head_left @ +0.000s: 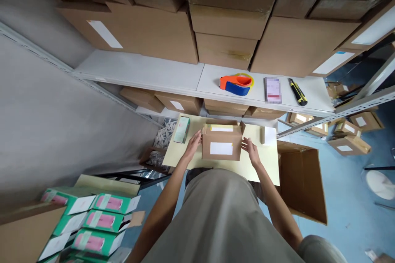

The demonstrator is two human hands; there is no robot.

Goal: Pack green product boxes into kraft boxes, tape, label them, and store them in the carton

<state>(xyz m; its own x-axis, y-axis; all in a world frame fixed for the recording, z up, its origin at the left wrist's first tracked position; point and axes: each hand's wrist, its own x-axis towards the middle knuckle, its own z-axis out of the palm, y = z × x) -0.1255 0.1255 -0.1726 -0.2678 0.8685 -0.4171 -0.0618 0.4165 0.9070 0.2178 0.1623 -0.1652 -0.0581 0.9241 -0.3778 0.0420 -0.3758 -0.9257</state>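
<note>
A brown cardboard box [221, 144] with white labels on its front and top stands on the pale yellow tabletop [268, 170]. Some of its flaps stick up at the back and right. My left hand [193, 145] lies with stretched fingers along the box's left side, its fingertips at the cardboard. On the other side, my right hand [251, 152] has its fingers spread, pointing at the right wall; whether they touch it I cannot tell. A small green and white box [182, 130] lies left of my left hand. Beyond my right hand sits a small white box [269, 136].
A shelf [138, 70] ahead bears large cartons [228, 28], an orange and blue tape dispenser [236, 84], a blurred pinkish packet [273, 90] and a utility knife [298, 91]. An open carton [302, 185] stands right of the table. Green boxes [103, 215] are stacked at lower left.
</note>
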